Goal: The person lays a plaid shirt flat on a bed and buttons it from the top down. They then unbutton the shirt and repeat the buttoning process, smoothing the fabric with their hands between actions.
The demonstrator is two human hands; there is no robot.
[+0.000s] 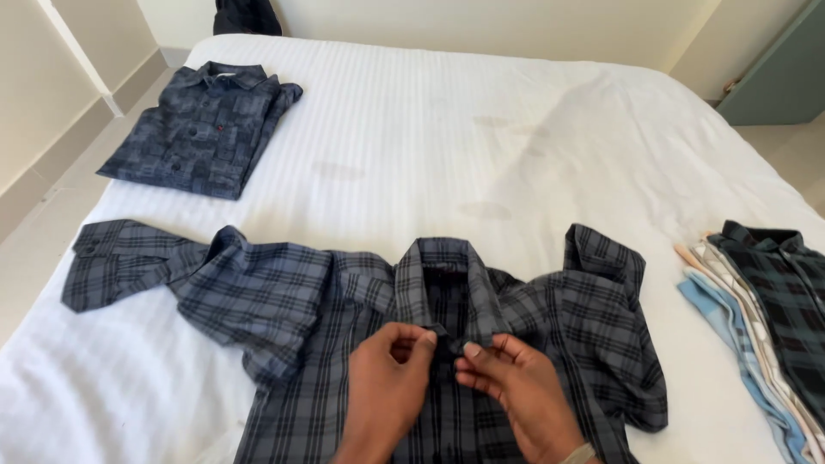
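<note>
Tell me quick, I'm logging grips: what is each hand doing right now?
Left hand: fingers pinched on the plaid shirt placket just below the collar.
Right hand: fingers pinched on the same placket, opposite side.

Open white bed sheet (430, 146) beyond my plaid shirt (284, 292): free passage. Folded dark shirt (202, 129) blocks far left; stack of folded shirts (765, 309) crowds right edge.

A bed (481, 129) with a white, faintly striped sheet filled the room in soft daylight. Cream walls (481, 21) rose behind its head and along its left, above a pale floor (39, 249). A green door (778, 77) stood beyond its right corner.
</note>
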